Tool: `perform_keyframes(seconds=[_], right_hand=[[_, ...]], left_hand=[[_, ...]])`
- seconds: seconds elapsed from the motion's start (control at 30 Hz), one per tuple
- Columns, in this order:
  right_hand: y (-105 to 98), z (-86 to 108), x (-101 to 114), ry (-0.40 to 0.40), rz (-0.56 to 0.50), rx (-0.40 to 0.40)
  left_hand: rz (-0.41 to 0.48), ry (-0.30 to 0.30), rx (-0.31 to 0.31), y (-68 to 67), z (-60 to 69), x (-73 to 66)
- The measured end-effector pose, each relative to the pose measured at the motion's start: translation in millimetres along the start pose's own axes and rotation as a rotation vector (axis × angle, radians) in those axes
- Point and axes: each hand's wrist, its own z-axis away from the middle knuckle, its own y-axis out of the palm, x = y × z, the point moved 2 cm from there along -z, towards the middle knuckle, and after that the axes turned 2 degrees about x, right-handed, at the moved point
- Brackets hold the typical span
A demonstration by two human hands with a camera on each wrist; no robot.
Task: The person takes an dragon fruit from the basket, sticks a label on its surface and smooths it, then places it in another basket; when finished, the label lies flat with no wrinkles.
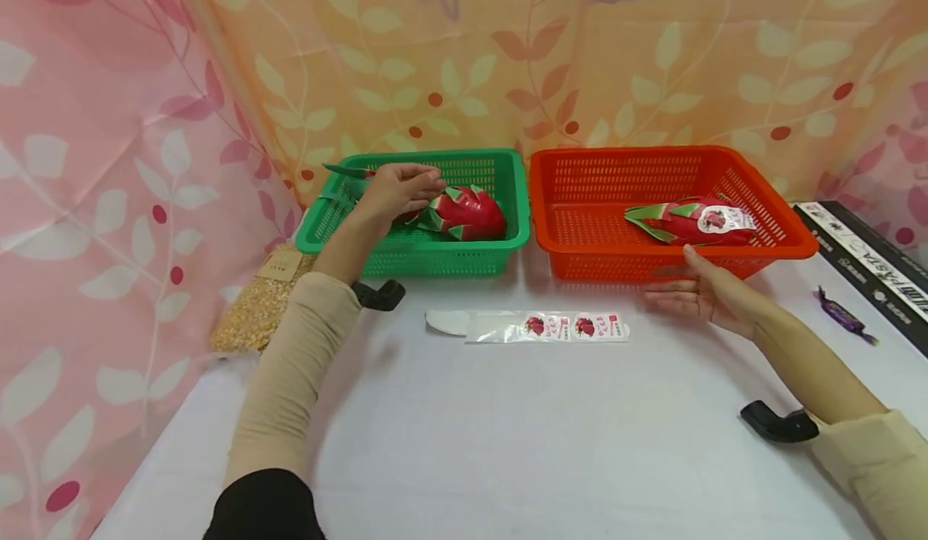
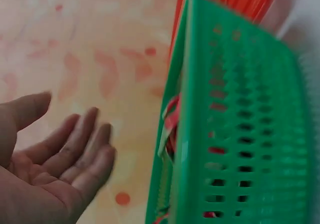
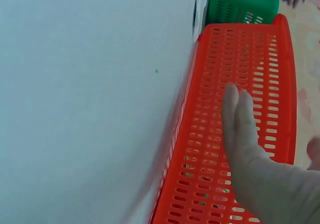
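My left hand (image 1: 401, 193) hovers over the green basket (image 1: 435, 262), fingers loosely extended and holding nothing; the left wrist view shows its open palm (image 2: 55, 174). Below and beside it in the basket lies a red dragon fruit (image 1: 474, 214) with green scales, partly hidden by the hand. Near the front wall of the red basket (image 1: 594, 266), my right hand (image 1: 714, 294) is held with straight fingers and grips nothing. Inside that basket lies a dragon fruit (image 1: 663, 224) bearing a white sticker (image 1: 725, 219). On the table, a strip of dragon fruit stickers (image 1: 547, 327) lies in front of the baskets.
A bag of yellow grains (image 1: 257, 306) stands left of the green basket. A slender green thing (image 1: 348, 171) sticks over that basket's back-left rim. To the right lie a purple-wrapped candy (image 1: 844, 314) and a long black pasta box (image 1: 870, 262). Patterned curtains (image 1: 580, 56) enclose the table.
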Motion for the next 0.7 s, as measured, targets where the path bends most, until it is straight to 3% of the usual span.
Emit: perform_keyframes(seconds=[0.07,0.17,0.23,0.33,0.47,0.57,0.7], right_hand=[[-1.4,0.3,0.7,-0.066,-0.178,0.012],[2.2,1.2,1.2,-0.145,-0.272,0.003],[5.9,2.2,0.4,-0.174,-0.258,-0.044],[8.8,3.2,-2.3,-0.198,-0.200,-0.112],[10.2,3.0,-2.8,-0.220,-0.145,-0.135],[10.1,3.7,-1.7,-0.234,-0.122,-0.135],[10.2,2.5,-1.1,-0.245,-0.091,-0.165]], left_hand=[[-0.078,-0.049,-0.007,-1.6,-17.6,-2.2],[-0.160,-0.098,-0.033,-4.2,-44.7,-1.1],[-0.196,-0.128,-0.045,-5.3,-60.6,2.2],[-0.250,-0.182,-0.011,-6.9,-78.3,10.3],[-0.355,-0.267,0.057,-13.7,-89.7,17.9],[-0.417,-0.284,0.092,-17.4,-96.2,23.8],[-0.427,-0.300,0.258,-14.6,-104.7,34.4]])
